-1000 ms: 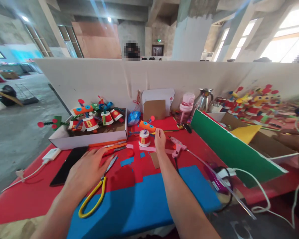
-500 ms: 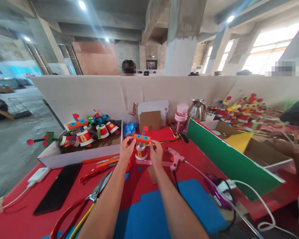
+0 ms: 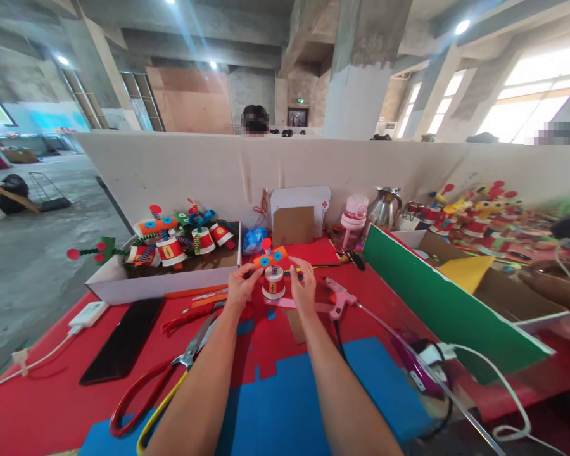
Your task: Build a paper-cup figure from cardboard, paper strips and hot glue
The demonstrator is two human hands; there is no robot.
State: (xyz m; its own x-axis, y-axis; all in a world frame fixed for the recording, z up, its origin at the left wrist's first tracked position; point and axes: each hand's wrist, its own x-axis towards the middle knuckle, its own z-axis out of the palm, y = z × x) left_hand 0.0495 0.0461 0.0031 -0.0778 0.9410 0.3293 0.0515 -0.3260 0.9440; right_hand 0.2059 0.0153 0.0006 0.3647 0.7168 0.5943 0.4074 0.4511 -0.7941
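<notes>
Red table (image 3: 52,392), left hand (image 3: 241,286) pinching orange tube (image 3: 271,258), right hand (image 3: 304,286) half-open beside it

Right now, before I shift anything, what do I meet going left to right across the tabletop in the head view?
White charger → black phone → left hand → paper-cup figure → right hand → pink glue gun → green-sided box.

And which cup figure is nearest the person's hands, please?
The orange-headed figure between the left hand and right hand; the others are in the white box or farther right.
</notes>
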